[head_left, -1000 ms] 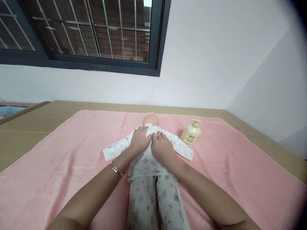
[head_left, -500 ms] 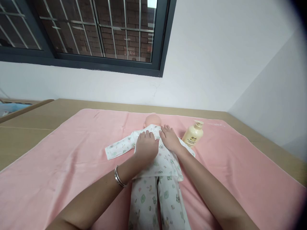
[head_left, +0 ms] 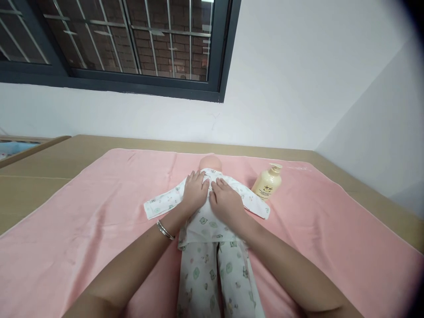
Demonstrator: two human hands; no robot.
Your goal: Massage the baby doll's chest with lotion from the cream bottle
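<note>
both hands lie flat on the chest of the baby doll (head_left: 212,229): left hand (head_left: 195,193) and right hand (head_left: 226,203) side by side, fingers spread, gripping nothing. the doll's long axis runs away from the person along the pink towel (head_left: 82,221), head far. right of the doll, a lotion pump bottle (head_left: 266,184) stands upright, contents unseen.

A baby doll (head_left: 209,162) in white printed pyjamas (head_left: 212,247) lies face-up, sleeves spread, mid-table on the pink towel (head_left: 82,229), head toward the far edge.
</note>
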